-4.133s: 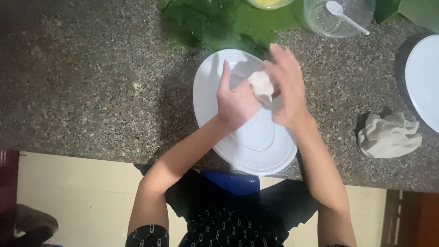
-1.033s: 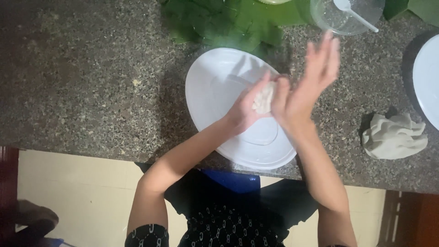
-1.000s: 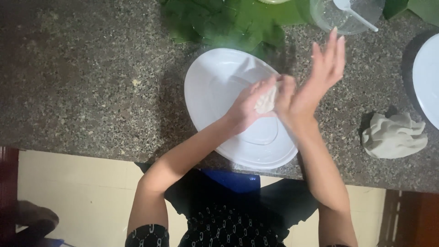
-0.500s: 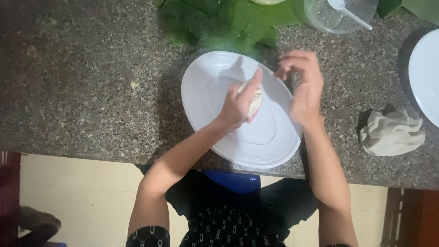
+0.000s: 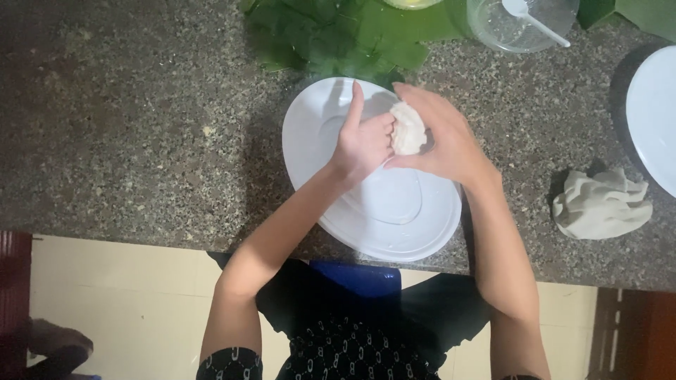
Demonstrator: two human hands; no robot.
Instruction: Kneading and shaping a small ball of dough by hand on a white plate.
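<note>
Stone worktop [image 5: 141, 127]: grey and speckled.
White plate [image 5: 380, 218]: bare, under the hands.
Right hand [image 5: 440, 137]: cups the dough.
Left hand [image 5: 362, 141]: fingers press it.
Dough lump [image 5: 408, 130]: small, held above the plate, looks half shaped.

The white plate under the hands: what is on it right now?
The white plate looks bare where it shows. Above it, the left hand and right hand hold a dough lump. The part beneath the hands is hidden.

Two hands [image 5: 408, 137], one dough lump [image 5: 408, 130], two white plates [image 5: 373, 211], one clear bowl [image 5: 521, 24], one cloth [image 5: 598, 204]
</note>
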